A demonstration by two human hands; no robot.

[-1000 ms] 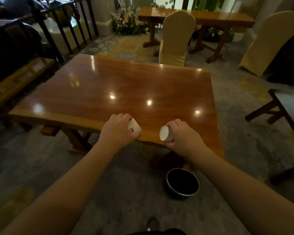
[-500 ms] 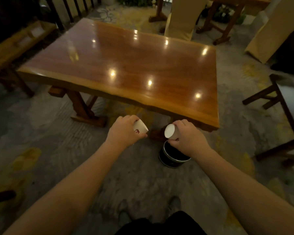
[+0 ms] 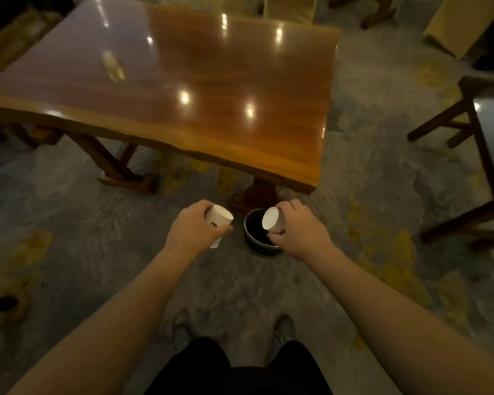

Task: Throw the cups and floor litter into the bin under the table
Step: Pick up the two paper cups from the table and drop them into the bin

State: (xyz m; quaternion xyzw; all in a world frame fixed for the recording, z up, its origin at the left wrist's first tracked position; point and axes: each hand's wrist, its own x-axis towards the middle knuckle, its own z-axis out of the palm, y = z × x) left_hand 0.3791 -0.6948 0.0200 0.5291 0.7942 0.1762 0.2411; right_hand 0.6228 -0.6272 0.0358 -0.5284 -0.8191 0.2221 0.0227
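Note:
My left hand [image 3: 193,230] grips a white paper cup [image 3: 219,220] with a red logo, tilted on its side, just left of the bin. A second white paper cup [image 3: 272,220] is held in my right hand [image 3: 300,232], its open mouth facing left, directly over the bin's right half. The round black bin [image 3: 255,238] with a pale rim stands on the carpet by the table's foot, partly hidden by my right hand. The glossy wooden table [image 3: 183,89] fills the upper part of the view.
A wooden table leg and foot [image 3: 120,172] stand left of the bin, another foot [image 3: 254,195] right behind it. A dark wooden chair frame [image 3: 465,172] stands at right. Fabric-covered chairs [image 3: 462,24] are beyond the table. My shoes [image 3: 283,329] rest on the patterned carpet below.
Both hands have carried the cups down from the table's front edge to just above the bin. My view has tilted further down, so my legs and shoes now show.

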